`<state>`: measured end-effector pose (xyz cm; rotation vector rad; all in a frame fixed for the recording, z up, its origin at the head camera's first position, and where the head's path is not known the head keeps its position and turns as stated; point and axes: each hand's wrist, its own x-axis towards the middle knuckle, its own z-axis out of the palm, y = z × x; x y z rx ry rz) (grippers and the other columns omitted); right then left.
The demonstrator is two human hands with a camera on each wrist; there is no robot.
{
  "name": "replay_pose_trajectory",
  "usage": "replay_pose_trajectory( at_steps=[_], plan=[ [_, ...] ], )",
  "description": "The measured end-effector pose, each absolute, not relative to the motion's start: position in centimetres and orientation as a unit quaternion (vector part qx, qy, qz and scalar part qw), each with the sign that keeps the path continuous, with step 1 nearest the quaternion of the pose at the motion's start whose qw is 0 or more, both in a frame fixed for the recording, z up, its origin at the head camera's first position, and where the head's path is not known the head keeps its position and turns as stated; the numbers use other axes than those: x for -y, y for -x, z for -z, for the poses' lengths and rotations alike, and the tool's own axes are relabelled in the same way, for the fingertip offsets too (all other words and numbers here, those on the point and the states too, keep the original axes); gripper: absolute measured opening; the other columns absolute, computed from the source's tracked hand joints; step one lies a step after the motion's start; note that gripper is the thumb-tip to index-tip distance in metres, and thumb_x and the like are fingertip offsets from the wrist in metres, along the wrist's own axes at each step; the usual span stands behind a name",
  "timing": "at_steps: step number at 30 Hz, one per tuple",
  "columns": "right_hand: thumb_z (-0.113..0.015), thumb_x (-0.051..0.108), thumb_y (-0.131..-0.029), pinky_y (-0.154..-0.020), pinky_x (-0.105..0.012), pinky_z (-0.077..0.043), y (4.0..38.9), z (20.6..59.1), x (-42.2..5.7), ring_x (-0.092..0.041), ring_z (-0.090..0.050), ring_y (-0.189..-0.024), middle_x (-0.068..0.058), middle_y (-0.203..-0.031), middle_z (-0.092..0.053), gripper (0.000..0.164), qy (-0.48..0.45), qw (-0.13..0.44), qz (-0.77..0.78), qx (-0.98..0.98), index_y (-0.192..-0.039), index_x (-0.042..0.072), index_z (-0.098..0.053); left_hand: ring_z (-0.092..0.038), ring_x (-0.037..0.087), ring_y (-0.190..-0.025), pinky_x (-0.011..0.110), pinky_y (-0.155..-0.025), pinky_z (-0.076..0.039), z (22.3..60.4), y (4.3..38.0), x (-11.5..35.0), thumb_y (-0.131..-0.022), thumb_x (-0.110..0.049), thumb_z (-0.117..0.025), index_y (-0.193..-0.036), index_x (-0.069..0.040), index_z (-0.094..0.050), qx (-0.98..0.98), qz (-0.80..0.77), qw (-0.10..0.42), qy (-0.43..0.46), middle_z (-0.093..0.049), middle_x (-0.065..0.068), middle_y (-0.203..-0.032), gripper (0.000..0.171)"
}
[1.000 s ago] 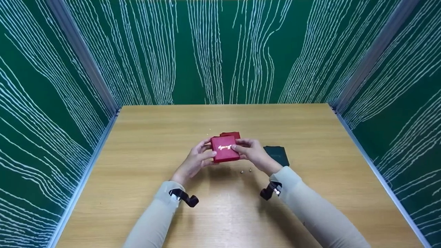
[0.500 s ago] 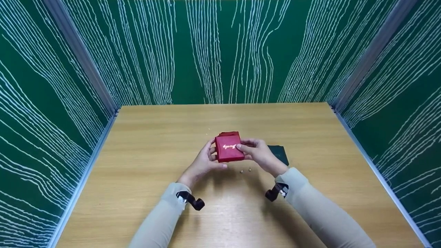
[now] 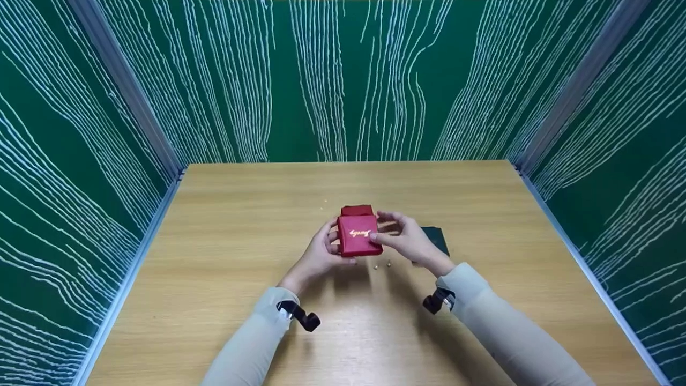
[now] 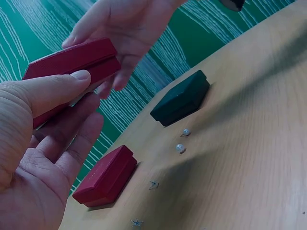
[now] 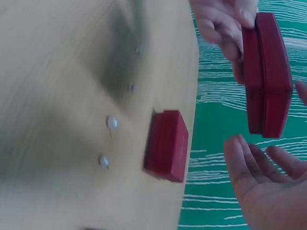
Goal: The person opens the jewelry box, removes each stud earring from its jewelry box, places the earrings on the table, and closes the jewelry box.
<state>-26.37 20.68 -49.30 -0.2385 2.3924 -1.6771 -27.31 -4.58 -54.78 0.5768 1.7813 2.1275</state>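
Note:
Above the table, my left hand (image 3: 320,256) holds a red jewelry box (image 3: 358,236) with gold lettering on its lid. In the left wrist view the thumb presses one side of that box and the fingers lie underneath. My right hand (image 3: 408,239) is at the box's right side; in the right wrist view its fingers are spread and look apart from the box. A second red jewelry box (image 4: 106,177) sits on the table behind the held one. Two pearl earrings (image 4: 180,148) and two star-shaped earrings (image 4: 137,223) lie on the table.
A dark green jewelry box (image 3: 435,239) stands on the table beyond my right wrist, partly hidden in the head view. Green walls with white lines enclose the wooden table (image 3: 241,214) at the back and sides.
The held red box has shifted a little right and slightly toward me. The left thumb has moved from the lid to the near side. My right fingers have spread away from the box.

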Motion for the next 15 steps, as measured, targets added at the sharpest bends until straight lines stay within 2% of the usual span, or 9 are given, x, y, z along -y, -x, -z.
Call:
replay_pose_trajectory(
  at_steps=[3,5,11,15],
  plan=[
    [-0.09,0.033,-0.091,-0.119,-0.059,-0.052,26.4,49.0,-21.0,-0.045,-0.053,-0.145,-0.017,-0.163,-0.051,0.089,0.115,0.104,0.55,-0.821,-0.164,0.008,-0.044,-0.076,0.031,-0.117,0.037,-0.099,-0.066,54.8,27.2,4.6,-0.08,0.023,-0.078,-0.172,0.002,-0.013,-0.626,-0.738,0.155,-0.199,-0.053,0.033,-0.157,0.114],
    [-0.092,0.035,-0.088,-0.121,-0.063,-0.048,26.3,48.8,-21.0,-0.047,-0.05,-0.147,-0.015,-0.164,-0.05,0.095,0.132,0.105,0.531,-0.83,-0.165,0.009,-0.043,-0.075,0.035,-0.119,0.038,-0.1,-0.066,54.9,27.0,4.6,-0.081,0.022,-0.078,-0.171,0.002,-0.014,-0.629,-0.735,0.157,-0.196,-0.053,0.033,-0.158,0.113],
    [-0.096,0.032,-0.084,-0.125,-0.065,-0.043,25.9,48.3,-20.8,-0.045,-0.048,-0.149,-0.016,-0.164,-0.05,0.1,0.182,0.106,0.471,-0.857,-0.166,0.01,-0.042,-0.076,0.035,-0.118,0.039,-0.102,-0.065,55.3,26.6,4.5,-0.081,0.02,-0.078,-0.171,0.003,-0.015,-0.634,-0.729,0.171,-0.195,-0.056,0.033,-0.154,0.111],
    [-0.097,0.03,-0.082,-0.123,-0.064,-0.047,25.8,48.1,-20.5,-0.042,-0.047,-0.15,-0.015,-0.165,-0.047,0.102,0.212,0.107,0.43,-0.871,-0.166,0.014,-0.042,-0.076,0.034,-0.118,0.038,-0.102,-0.065,55.3,26.5,4.3,-0.081,0.021,-0.078,-0.171,0.001,-0.018,-0.633,-0.729,0.175,-0.195,-0.057,0.033,-0.153,0.11]
  ],
)
